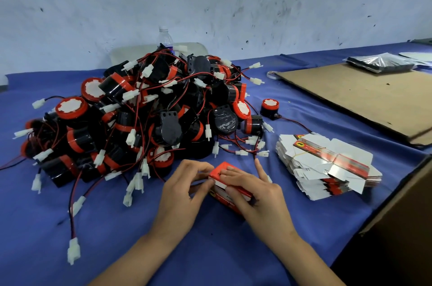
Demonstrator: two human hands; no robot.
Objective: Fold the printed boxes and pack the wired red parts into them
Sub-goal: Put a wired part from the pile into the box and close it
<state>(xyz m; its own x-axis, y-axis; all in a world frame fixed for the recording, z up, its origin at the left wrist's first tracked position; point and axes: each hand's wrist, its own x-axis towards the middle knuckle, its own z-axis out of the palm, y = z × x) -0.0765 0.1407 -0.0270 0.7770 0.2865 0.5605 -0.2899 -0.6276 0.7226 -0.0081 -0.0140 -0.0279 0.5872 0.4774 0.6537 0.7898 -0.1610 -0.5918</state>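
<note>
A blue desk (210,250) carries a pile of wired red parts (145,117) at centre left and stacked flat boxes (327,164) at right. At lower centre, the left hand (184,192) and right hand (254,194) hold one printed box (221,192), fingers curled round it, apparently closing it; next, the flap likely needs tucking.

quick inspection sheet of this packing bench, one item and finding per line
surface: blue cloth over the table, wrinkled.
job's things: pile of wired red parts; lone part apart, to its right; folded printed box in both hands; banded stack of flat boxes on the right.
clutter: water bottle behind the pile; cardboard sheet, tape roll and bagged dark items far right.
grippers: left hand and right hand both grip the printed box.
cables: red and black wires with white connectors trail from the pile across the cloth.
surroundings: scuffed pale wall; cardboard carton at the right edge.
</note>
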